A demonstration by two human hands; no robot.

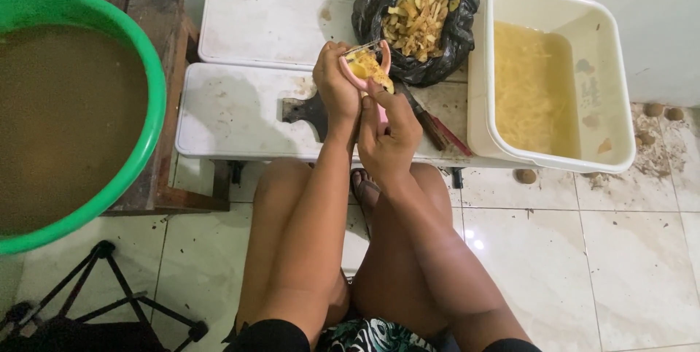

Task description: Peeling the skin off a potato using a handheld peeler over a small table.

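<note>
My left hand (334, 88) is closed around a partly peeled yellow potato (367, 67), held above the white board (233, 115). My right hand (386, 140) grips a pink peeler (380, 113) by its handle. Its forefinger stretches up along the potato. The peeler's metal blade (362, 48) lies against the top of the potato. Both hands are in front of my knees, just left of a black bag of peelings (419, 20).
A white tub (620, 104) at right holds water and cut potato strips. A green basin (149, 97) of brown water sits on a wooden bench at left. A knife (432, 124) lies on the board. Small potatoes (525, 175) lie on the tiled floor. A black folding stand (109, 294) is at lower left.
</note>
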